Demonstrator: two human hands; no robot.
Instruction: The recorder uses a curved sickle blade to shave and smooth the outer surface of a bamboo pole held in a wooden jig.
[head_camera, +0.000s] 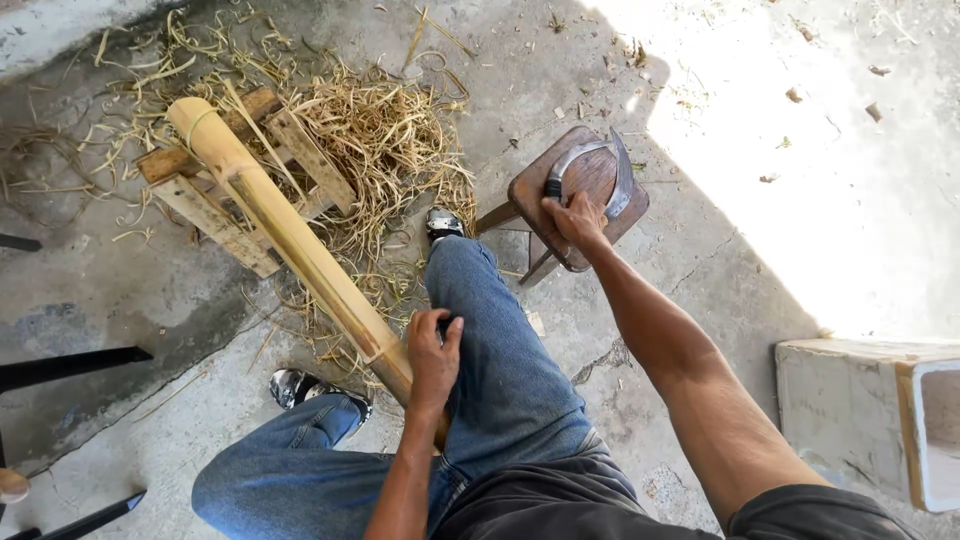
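A long pale bamboo pole (280, 225) slopes from a wooden frame (215, 210) at the upper left down to my lap. My left hand (432, 358) wraps the pole's near end, resting on my jeans-clad thigh. My right hand (575, 218) reaches out to a small dark wooden stool (590, 170) and closes on the handle of a curved metal blade (612, 172) lying on the stool's seat. My legs in blue jeans stretch forward, one shoe (443, 222) beside the stool, the other shoe (300, 388) under the pole.
A heap of dry bamboo shavings (385, 140) covers the concrete floor around the frame. A pale concrete block (880, 420) stands at the right edge. Dark bars (70, 365) jut in from the left. Bright sunlight falls on the floor at the upper right.
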